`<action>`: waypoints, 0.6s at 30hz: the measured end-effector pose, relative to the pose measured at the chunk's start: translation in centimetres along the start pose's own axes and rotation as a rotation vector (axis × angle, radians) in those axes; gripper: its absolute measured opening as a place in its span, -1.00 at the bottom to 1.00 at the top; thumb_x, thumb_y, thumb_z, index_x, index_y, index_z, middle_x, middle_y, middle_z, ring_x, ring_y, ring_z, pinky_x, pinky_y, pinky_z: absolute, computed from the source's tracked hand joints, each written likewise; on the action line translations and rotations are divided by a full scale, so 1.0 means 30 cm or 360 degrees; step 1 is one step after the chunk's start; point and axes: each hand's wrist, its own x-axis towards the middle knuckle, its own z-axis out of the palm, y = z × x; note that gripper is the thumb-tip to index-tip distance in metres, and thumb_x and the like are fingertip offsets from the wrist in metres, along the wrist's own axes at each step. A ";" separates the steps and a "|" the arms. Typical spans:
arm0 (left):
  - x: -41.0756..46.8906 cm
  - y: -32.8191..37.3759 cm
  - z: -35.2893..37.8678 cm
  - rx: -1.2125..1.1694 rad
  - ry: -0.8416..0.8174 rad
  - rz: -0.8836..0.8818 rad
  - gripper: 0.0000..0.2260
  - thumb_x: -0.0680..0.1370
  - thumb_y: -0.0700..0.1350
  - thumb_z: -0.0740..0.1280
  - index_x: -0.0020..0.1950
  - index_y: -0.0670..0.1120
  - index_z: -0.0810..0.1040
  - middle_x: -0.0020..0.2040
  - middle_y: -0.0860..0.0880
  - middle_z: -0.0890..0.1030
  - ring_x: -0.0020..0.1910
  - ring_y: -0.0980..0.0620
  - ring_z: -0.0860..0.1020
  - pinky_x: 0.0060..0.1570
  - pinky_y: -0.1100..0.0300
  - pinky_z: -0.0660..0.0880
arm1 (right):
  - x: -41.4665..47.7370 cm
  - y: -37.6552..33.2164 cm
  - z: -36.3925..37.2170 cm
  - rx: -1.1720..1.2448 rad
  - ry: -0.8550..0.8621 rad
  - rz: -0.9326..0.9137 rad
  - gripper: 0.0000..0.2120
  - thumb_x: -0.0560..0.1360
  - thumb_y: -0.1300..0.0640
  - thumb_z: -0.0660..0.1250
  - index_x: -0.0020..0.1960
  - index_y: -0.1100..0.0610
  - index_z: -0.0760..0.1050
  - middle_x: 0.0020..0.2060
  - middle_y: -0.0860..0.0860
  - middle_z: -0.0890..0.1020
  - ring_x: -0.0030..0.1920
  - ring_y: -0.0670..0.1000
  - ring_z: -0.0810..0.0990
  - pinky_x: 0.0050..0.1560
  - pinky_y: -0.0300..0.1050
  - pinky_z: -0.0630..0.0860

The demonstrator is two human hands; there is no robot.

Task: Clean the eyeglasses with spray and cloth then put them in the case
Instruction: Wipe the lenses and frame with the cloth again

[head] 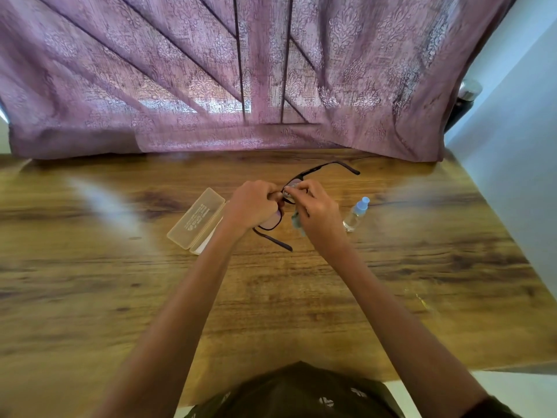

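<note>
Half the job is looking done: your left grip (256, 203) is pinching the dark-framed eyeglasses (271, 222) above the wooden counter (301, 297), your right grip (315, 208) is pinching a pale cloth (297, 220) onto one lens; the open beige case (196, 221) is waiting.

Backlit curtain (241, 70), glare-streaked table (90, 282), wide-angle edge blur.
</note>
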 end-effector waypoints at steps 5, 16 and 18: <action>-0.001 0.009 0.002 -0.0058 0.0001 -0.0022 -0.76 0.62 -0.15 0.20 -0.06 -0.07 0.66 -0.06 -0.07 0.68 -0.05 -0.07 0.57 -0.03 0.03 0.50 | 0.017 0.010 -0.005 -0.0091 0.0047 0.0113 -0.79 0.48 0.46 0.37 0.10 0.36 0.62 -0.07 0.23 0.61 -0.21 0.14 0.62 -0.29 -0.01 0.60; 0.003 0.002 0.010 -0.0043 -0.0015 -0.0014 -0.75 0.63 -0.14 0.18 -0.03 -0.08 0.67 -0.04 -0.08 0.68 -0.01 -0.08 0.57 0.02 0.00 0.49 | 0.010 0.013 -0.002 -0.0043 -0.0039 -0.0019 -0.79 0.47 0.46 0.36 0.07 0.33 0.63 -0.09 0.19 0.60 -0.20 0.09 0.62 -0.30 -0.16 0.55; 0.004 0.004 0.012 -0.0066 0.0002 -0.0013 -0.75 0.63 -0.14 0.19 -0.07 -0.07 0.66 -0.05 -0.07 0.67 -0.02 -0.07 0.56 -0.04 0.08 0.47 | 0.023 0.021 -0.002 -0.0078 0.0008 0.0048 -0.78 0.46 0.46 0.37 0.08 0.33 0.63 -0.09 0.20 0.60 -0.23 0.10 0.61 -0.31 -0.11 0.57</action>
